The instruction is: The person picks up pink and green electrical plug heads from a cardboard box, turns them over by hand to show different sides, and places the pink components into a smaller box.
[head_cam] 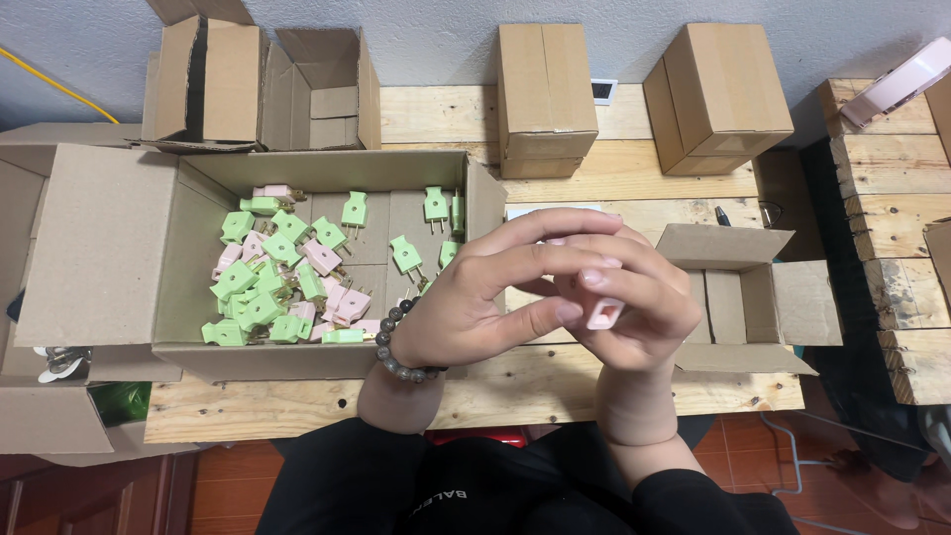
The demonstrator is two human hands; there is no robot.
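The hands meet at mid-frame over the near edge of the wooden surface [555,381], fingers interlaced around one small thing. The right hand [644,307] pinches a pale pink plug [602,313] between thumb and fingertips, only its lower end showing beneath the fingers; its long axis seems to run roughly up and down in the picture, though most of it is hidden. The left hand [475,307], with a dark bead bracelet [396,347] at the wrist, curls over from the left, its thumb and forefinger closing on the same plug from that side, so both hands hold it and neither is free. The plug thus lies inside the grasp, closer to the right palm than the left. Just left of the left wrist, touching distance away, stands a large open carton [297,168] with a heap of green and pink plugs [287,282] on its floor. Just beyond the right hand, to its right, sits a smaller open box [753,297], its inside mostly hidden. Farther back stand two closed cartons [545,94] and more open ones [258,84].
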